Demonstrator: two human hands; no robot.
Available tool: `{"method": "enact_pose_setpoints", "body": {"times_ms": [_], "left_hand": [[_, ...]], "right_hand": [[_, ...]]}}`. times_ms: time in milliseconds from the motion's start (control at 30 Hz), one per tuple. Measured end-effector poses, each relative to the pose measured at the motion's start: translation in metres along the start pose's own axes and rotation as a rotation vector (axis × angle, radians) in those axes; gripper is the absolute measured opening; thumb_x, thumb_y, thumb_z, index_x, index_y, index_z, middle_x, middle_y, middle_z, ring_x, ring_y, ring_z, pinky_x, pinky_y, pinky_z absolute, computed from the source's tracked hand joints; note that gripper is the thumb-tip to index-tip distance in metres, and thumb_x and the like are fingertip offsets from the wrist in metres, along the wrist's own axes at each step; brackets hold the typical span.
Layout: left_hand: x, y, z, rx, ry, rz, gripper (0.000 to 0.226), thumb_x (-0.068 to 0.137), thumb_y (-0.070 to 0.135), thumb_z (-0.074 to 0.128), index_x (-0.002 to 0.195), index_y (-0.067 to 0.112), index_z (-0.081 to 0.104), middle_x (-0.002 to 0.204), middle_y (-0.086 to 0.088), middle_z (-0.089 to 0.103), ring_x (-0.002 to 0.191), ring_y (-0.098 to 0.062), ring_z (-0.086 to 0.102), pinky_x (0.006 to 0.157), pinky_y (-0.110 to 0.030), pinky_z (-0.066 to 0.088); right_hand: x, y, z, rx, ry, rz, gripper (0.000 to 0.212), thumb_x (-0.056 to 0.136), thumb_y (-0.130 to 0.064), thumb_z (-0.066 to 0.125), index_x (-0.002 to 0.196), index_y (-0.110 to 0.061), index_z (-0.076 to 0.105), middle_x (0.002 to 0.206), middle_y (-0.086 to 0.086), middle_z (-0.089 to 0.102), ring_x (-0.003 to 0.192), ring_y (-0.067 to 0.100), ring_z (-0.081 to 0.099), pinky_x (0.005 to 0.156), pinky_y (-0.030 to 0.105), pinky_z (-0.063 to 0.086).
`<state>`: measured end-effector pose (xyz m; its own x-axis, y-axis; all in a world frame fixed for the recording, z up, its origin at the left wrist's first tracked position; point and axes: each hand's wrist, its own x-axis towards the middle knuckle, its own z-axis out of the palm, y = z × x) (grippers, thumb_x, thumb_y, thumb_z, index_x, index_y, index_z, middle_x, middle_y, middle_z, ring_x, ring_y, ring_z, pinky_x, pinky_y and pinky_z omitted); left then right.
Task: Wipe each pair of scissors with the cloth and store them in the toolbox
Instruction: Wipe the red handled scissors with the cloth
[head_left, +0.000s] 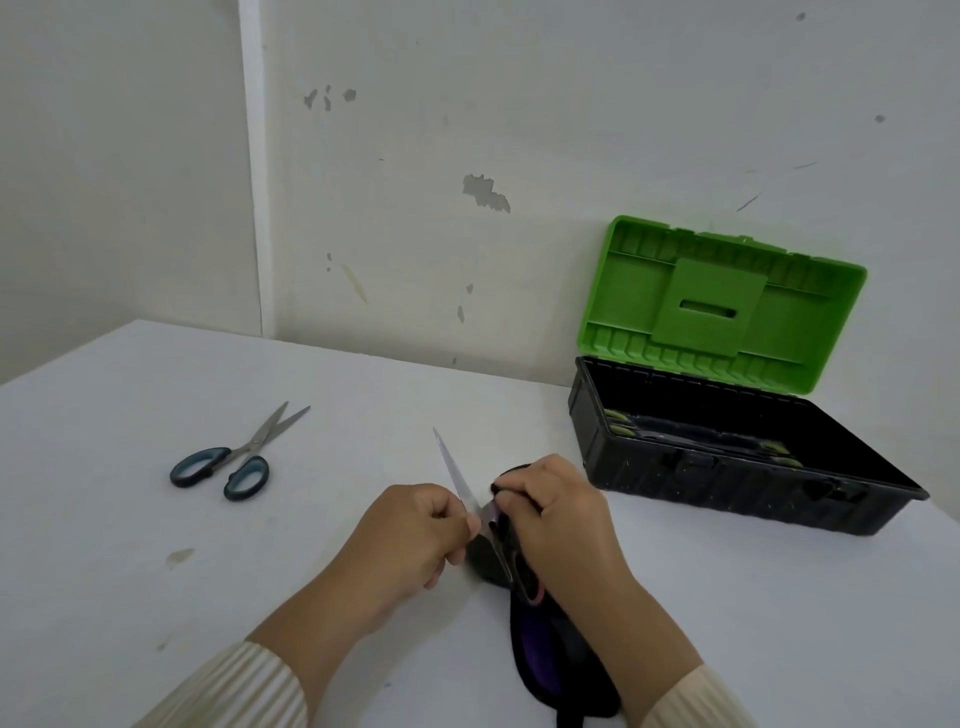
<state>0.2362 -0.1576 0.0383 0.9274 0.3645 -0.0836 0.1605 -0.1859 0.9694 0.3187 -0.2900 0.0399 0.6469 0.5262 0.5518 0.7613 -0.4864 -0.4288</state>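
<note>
1. The wiping step is in hand, on one pair. The held scissors sit at centre frame, the bare blade pointing to the upper left and the handles hidden low between the hands.
2. The left hand is curled, its thumb and fingers closed against the blade's lower part, and appears to steady it.
3. The right hand pinches the dark cloth onto the blade near the pivot. The rest of the cloth hangs towards the bottom edge of the frame.
4. The blue-handled scissors lie slightly open at centre left on the white table, well apart from both hands and untouched.
5. The toolbox stands at right, its green lid tipped back against the wall. Dark things lie inside, too dim to name.
6. Next, I judge, the cloth should slide up the blade towards the tip, fingers kept off the edge. The pair then goes into the box at right, tip pointed away from the hands.
</note>
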Motion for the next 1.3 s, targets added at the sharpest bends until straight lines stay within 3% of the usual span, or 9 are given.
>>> {"method": "enact_pose_setpoints", "body": {"times_ms": [233, 333, 433, 500, 700, 900, 1000, 1200, 1300], "left_hand": [[-0.001, 0.001, -0.001, 0.003, -0.005, 0.012, 0.027, 0.086, 0.016, 0.063, 0.06, 0.01, 0.057, 0.052, -0.001, 0.057, 0.033, -0.011, 0.036, 0.037, -0.016, 0.026], [-0.002, 0.003, -0.004, 0.006, -0.047, -0.007, 0.031, 0.087, 0.017, 0.063, 0.058, 0.009, 0.054, 0.042, 0.005, 0.053, 0.033, -0.01, 0.035, 0.036, -0.015, 0.026], [-0.004, 0.006, -0.006, -0.034, -0.086, -0.028, 0.031, 0.086, 0.017, 0.065, 0.057, 0.01, 0.054, 0.044, 0.003, 0.052, 0.035, -0.013, 0.034, 0.037, -0.017, 0.023], [-0.002, 0.006, -0.007, -0.046, -0.078, -0.035, 0.032, 0.086, 0.017, 0.065, 0.056, 0.011, 0.053, 0.044, 0.003, 0.052, 0.035, -0.014, 0.033, 0.037, -0.017, 0.023], [-0.004, 0.006, -0.006, 0.0, -0.029, -0.014, 0.031, 0.086, 0.016, 0.064, 0.057, 0.009, 0.054, 0.04, 0.004, 0.052, 0.031, -0.011, 0.034, 0.037, -0.018, 0.023], [-0.004, 0.004, -0.006, 0.013, -0.053, -0.017, 0.029, 0.086, 0.019, 0.065, 0.06, 0.01, 0.055, 0.051, -0.001, 0.057, 0.035, -0.012, 0.036, 0.035, -0.017, 0.025], [-0.002, 0.005, -0.009, -0.06, -0.044, -0.024, 0.028, 0.085, 0.017, 0.064, 0.059, 0.009, 0.058, 0.053, -0.006, 0.055, 0.035, -0.013, 0.036, 0.038, -0.02, 0.024], [0.003, 0.002, -0.014, -0.183, 0.017, -0.078, 0.018, 0.086, 0.012, 0.063, 0.076, -0.003, 0.065, 0.055, -0.004, 0.06, 0.035, -0.013, 0.039, 0.036, -0.019, 0.026], [0.004, 0.003, -0.018, -0.378, -0.003, -0.154, 0.011, 0.086, 0.01, 0.062, 0.077, 0.004, 0.066, 0.06, -0.008, 0.064, 0.039, -0.014, 0.044, 0.035, -0.019, 0.03]], "right_hand": [[-0.003, -0.003, 0.004, 0.046, -0.007, -0.029, 0.011, 0.08, -0.005, 0.064, 0.081, -0.012, 0.072, 0.08, -0.002, 0.061, 0.077, 0.007, 0.052, 0.07, 0.004, 0.038], [0.006, 0.018, -0.008, 0.082, 0.121, 0.208, 0.012, 0.08, -0.007, 0.065, 0.084, -0.015, 0.073, 0.086, -0.001, 0.062, 0.08, 0.005, 0.055, 0.074, -0.001, 0.033], [0.006, 0.037, -0.026, 0.229, 0.272, 0.473, 0.013, 0.083, -0.015, 0.063, 0.085, -0.026, 0.07, 0.091, -0.004, 0.063, 0.091, 0.012, 0.059, 0.081, 0.015, 0.04], [0.004, 0.029, -0.034, 0.363, 0.336, 0.464, 0.018, 0.081, -0.015, 0.065, 0.08, -0.033, 0.067, 0.092, -0.005, 0.067, 0.09, 0.01, 0.061, 0.084, 0.023, 0.046], [-0.007, -0.007, -0.006, 0.142, -0.088, -0.005, 0.011, 0.077, -0.015, 0.067, 0.083, -0.022, 0.074, 0.079, -0.004, 0.064, 0.082, 0.005, 0.056, 0.072, 0.007, 0.041], [0.004, 0.025, -0.019, 0.105, 0.125, 0.292, 0.013, 0.08, -0.012, 0.066, 0.087, -0.02, 0.073, 0.087, -0.004, 0.064, 0.078, -0.001, 0.054, 0.074, -0.003, 0.033], [0.003, 0.033, -0.03, 0.164, 0.163, 0.385, 0.022, 0.083, -0.007, 0.06, 0.091, -0.025, 0.071, 0.093, -0.004, 0.06, 0.082, 0.002, 0.054, 0.073, 0.005, 0.036], [0.0, 0.007, -0.03, 0.242, -0.383, 0.234, 0.013, 0.083, -0.027, 0.063, 0.076, -0.02, 0.071, 0.087, -0.004, 0.059, 0.082, 0.003, 0.056, 0.078, 0.018, 0.045], [0.0, 0.007, -0.026, 0.261, -0.398, 0.251, 0.015, 0.085, -0.028, 0.061, 0.078, -0.019, 0.07, 0.09, -0.005, 0.057, 0.081, 0.005, 0.056, 0.077, 0.019, 0.044]]}}
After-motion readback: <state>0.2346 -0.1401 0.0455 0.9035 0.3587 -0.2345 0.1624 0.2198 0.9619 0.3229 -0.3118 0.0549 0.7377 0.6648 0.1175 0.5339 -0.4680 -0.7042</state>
